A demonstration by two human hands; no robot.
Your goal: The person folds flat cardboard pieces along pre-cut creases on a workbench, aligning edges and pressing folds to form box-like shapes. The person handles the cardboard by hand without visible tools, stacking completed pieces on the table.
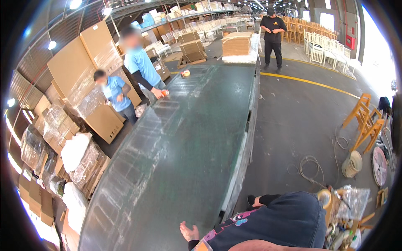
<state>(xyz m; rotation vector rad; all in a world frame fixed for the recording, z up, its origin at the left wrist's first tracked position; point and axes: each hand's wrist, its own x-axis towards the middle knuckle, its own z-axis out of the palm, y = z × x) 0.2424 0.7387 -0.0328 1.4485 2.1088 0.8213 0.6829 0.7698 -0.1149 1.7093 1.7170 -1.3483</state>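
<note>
The table [197, 138], bearing a tape roll [185, 73], stands between cartons [67, 65] left and a bucket [352, 164] right.

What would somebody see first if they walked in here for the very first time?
Probably the long, shiny, dark green table running up the middle. Then the towering cardboard boxes on the left might catch the eye, and so might the bright yellow line across the floor on the right.
</note>
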